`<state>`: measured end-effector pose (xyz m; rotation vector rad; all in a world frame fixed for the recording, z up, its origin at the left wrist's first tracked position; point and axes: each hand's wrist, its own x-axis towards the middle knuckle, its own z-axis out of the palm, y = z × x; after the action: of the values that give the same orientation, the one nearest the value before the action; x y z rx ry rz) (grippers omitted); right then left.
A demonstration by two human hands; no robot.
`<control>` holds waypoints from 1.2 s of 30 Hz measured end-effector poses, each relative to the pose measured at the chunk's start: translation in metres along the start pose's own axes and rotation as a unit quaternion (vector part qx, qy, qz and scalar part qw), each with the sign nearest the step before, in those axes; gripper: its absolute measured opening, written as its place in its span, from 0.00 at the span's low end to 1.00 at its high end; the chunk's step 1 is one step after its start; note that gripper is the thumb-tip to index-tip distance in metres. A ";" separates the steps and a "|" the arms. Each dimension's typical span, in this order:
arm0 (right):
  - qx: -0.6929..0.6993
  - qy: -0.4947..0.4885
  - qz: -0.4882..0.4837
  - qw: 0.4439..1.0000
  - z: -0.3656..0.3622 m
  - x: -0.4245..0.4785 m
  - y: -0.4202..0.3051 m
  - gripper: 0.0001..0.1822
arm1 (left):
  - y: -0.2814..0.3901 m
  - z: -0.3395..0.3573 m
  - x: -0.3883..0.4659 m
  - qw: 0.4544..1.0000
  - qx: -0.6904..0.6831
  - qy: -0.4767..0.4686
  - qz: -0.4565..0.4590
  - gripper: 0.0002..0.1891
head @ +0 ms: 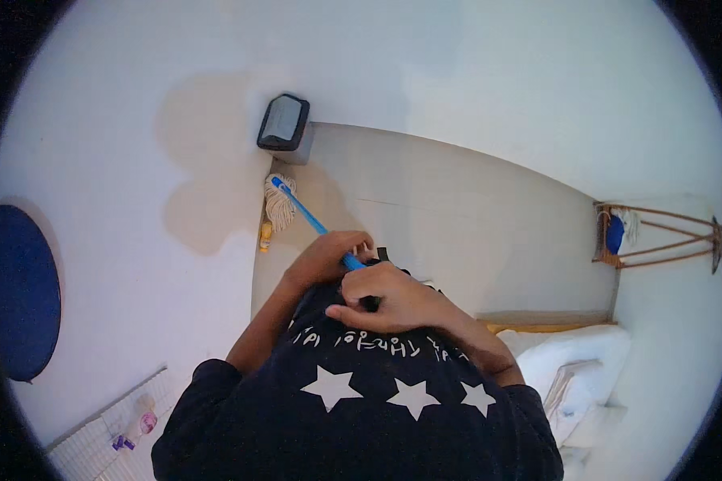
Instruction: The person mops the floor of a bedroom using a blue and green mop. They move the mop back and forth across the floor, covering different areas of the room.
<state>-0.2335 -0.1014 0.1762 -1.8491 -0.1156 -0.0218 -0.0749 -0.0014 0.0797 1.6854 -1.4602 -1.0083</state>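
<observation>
A string mop with white cotton strands point(281, 207) rests on the floor against the left wall. Its blue handle point(308, 214) slants up toward my body. My left hand point(331, 255) is wrapped around the handle in front of my chest. Just above it, my right hand point(397, 297) grips the handle near its upper end; the very tip is hidden by the fingers. A small yellow bottle point(266, 236) is by the wall, close beside the mop strands.
A grey bin with a black-rimmed lid point(283, 123) stands in the corner beyond the mop. At right is a brown wooden stand point(668, 240) with a blue object point(615, 234). A bed with white bedding point(607, 349) lies lower right. A dark blue oval panel point(24, 294) is at left.
</observation>
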 end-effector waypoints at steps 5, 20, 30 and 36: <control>0.021 0.077 0.016 0.997 -0.016 -0.030 0.011 0.28 | 0.007 0.032 0.034 0.994 -0.037 -0.068 0.083 0.14; -0.156 0.202 0.124 0.959 -0.043 -0.200 -0.024 0.29 | 0.083 0.194 0.122 0.953 -0.122 -0.206 0.185 0.14; -0.180 0.327 0.293 0.880 -0.060 -0.301 -0.044 0.28 | 0.124 0.333 0.200 0.901 -0.113 -0.287 0.305 0.13; -0.188 0.312 0.304 0.880 -0.070 -0.307 -0.028 0.27 | 0.128 0.369 0.209 0.919 -0.124 -0.189 0.322 0.13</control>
<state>-0.5385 -0.1816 0.1992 -2.0969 0.9817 -0.2123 -0.4451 -0.2285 -0.0060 0.7523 -1.8629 -1.1028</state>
